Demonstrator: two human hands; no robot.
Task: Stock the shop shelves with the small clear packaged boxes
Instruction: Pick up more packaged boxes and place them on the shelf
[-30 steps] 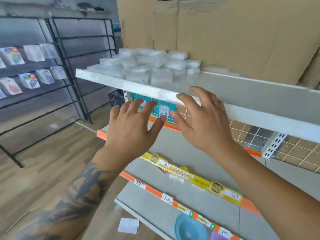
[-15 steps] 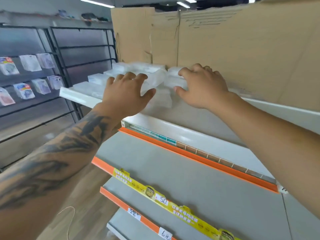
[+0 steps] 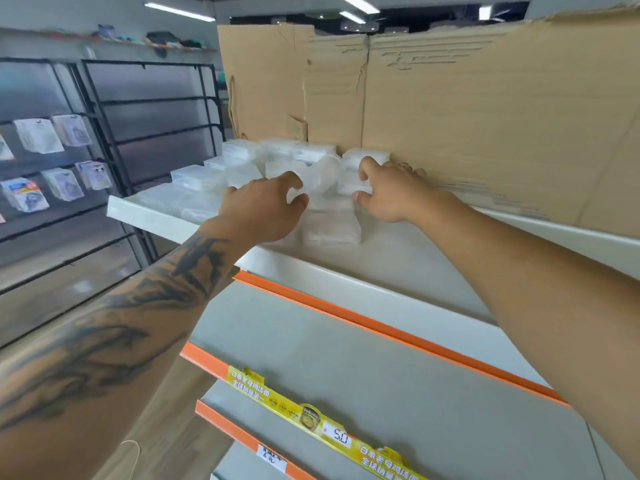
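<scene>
Several small clear packaged boxes [image 3: 242, 164] lie piled on the white top shelf [image 3: 398, 258], against a cardboard backing. My left hand [image 3: 263, 206] reaches into the pile and pinches a tilted clear box [image 3: 320, 176] between thumb and fingers. My right hand [image 3: 391, 192] grips a clear box [image 3: 353, 183] at the pile's right end, thumb in front, fingers curled over its top next to the cardboard. One more clear box [image 3: 330, 223] lies flat on the shelf just in front of both hands.
Tall cardboard sheets [image 3: 485, 116] stand behind the pile. Below are grey shelves with orange edge strips [image 3: 398, 334] and a yellow price strip [image 3: 325, 424]. A black wire rack [image 3: 145, 133] with hanging packets [image 3: 38, 133] stands to the left.
Both hands rose from below the top shelf's edge onto the pile of boxes. Their fingers, spread flat before, now curl round boxes. The view tilted up.
</scene>
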